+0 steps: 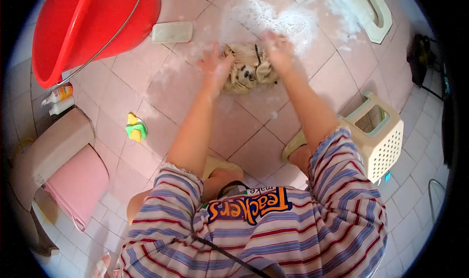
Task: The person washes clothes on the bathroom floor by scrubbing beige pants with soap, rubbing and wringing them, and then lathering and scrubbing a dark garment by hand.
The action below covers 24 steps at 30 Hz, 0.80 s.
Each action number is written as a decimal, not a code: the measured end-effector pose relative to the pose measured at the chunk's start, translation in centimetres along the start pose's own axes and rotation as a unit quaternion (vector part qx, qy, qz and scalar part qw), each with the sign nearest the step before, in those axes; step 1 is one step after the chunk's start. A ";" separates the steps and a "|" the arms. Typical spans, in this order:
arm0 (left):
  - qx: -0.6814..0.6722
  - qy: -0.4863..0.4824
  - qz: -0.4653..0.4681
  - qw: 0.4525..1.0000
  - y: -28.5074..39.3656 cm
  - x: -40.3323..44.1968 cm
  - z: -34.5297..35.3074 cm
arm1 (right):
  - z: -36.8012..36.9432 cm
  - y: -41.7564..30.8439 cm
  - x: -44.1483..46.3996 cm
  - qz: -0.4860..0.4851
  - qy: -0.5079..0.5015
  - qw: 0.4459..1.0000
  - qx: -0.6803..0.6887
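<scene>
A wet, crumpled beige cloth bundle [249,68] with dark, cord-like bits lies on the pink tiled floor in front of me. My left hand [215,68] is at its left side, fingers spread and thumb toward the cloth. On the other side, my right hand [280,56] is at the bundle's upper right edge, slightly blurred, its fingers apart. Whether either palm presses on the cloth is hard to make out. White suds [273,19] spread over the floor just beyond the bundle. A pale rectangular block [172,32] lies to the left of it.
A large red bucket [117,29] with a wire handle is at upper left, near two bottles [62,100]. A green-and-yellow object [136,127] sits left of my arm. A pink bin [80,185] stands lower left, a beige plastic stool [386,146] at right.
</scene>
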State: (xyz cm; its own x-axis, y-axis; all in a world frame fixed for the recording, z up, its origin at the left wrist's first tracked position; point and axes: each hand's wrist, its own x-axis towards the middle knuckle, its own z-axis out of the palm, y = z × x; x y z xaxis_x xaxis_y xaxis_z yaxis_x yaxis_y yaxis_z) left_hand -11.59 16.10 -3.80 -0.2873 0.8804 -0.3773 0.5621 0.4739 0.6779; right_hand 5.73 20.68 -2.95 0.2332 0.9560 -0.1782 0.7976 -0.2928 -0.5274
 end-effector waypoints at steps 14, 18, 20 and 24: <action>0.071 0.161 0.238 0.955 0.7 -4.9 3.2 | 1.8 0.5 -6.2 -0.289 -0.015 0.957 0.016; 0.104 0.138 0.206 0.963 1.8 -1.4 2.7 | 2.4 -1.6 -2.0 -0.216 -0.076 0.973 0.018; 0.119 0.157 0.193 0.961 2.3 -0.7 2.8 | 2.7 -1.6 -1.5 -0.173 -0.112 0.978 0.039; 0.099 0.153 0.187 0.965 3.0 0.6 2.4 | 3.2 -1.4 0.6 -0.246 -0.138 0.958 -0.057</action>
State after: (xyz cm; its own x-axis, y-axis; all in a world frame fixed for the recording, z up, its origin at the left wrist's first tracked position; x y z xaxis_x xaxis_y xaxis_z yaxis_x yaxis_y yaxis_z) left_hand -8.22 18.00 -3.51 -0.2348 0.9674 0.0952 0.7990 0.1363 0.5856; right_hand 3.03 21.57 -4.96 -0.3302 0.9314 -0.1528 0.8320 0.2108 -0.5131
